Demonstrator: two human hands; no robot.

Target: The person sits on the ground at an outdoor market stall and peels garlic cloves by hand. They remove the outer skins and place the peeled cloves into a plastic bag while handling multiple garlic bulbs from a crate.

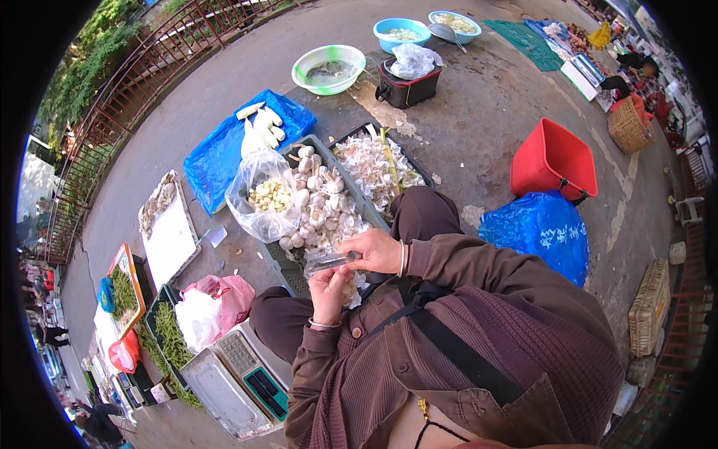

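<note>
My right hand [373,252] grips a knife [331,262], its blade pointing left across the fingers. Just below, my left hand [327,289] has its fingertips drawn together against the right fingers; whatever lies between them is hidden. Both hands are over the near end of a grey plastic crate [350,182] of garlic bulbs [317,216] and loose papery skins. A clear plastic bag [238,193] on the crate's left side holds peeled garlic cloves [269,196]. Beyond the crate, a black tray [420,163] is heaped with garlic skins [370,163].
A digital scale [227,387], pink bag [238,297] and crate of green vegetables [174,342] stand at lower left. Peeled pale vegetables [263,126] rest on blue plastic [210,163]. Basins [331,70] stand ahead; a red bucket [533,163] and blue bag [538,230] at right. A person sits far right.
</note>
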